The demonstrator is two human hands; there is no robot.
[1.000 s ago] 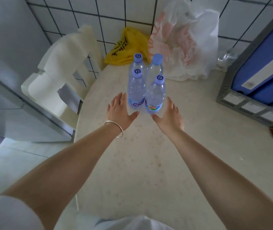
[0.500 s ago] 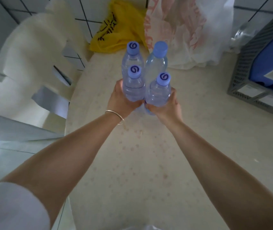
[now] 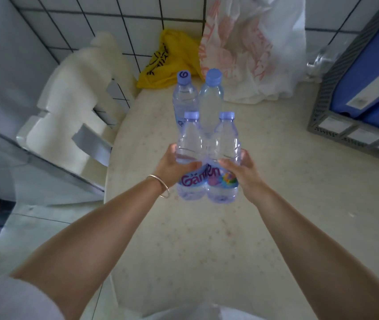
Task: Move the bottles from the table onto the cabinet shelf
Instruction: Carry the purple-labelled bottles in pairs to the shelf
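Two clear water bottles with purple caps are lifted above the cream table (image 3: 207, 239). My left hand (image 3: 172, 167) grips the left bottle (image 3: 189, 144) around its middle. My right hand (image 3: 243, 174) grips the right bottle (image 3: 226, 144) the same way, and the two bottles touch side by side. Behind them two more bottles stand on the table: one with a marked cap (image 3: 183, 93) and one with a plain cap (image 3: 211, 98). No cabinet shelf is in view.
A yellow bag (image 3: 167, 61) and a white plastic bag (image 3: 248, 49) lie at the table's far edge against the tiled wall. A grey crate with blue boxes (image 3: 356, 88) fills the right side. A white plastic chair (image 3: 73, 107) stands left of the table.
My hands closed around the two front bottles and raised them off the table toward me. The two rear bottles stayed in place.
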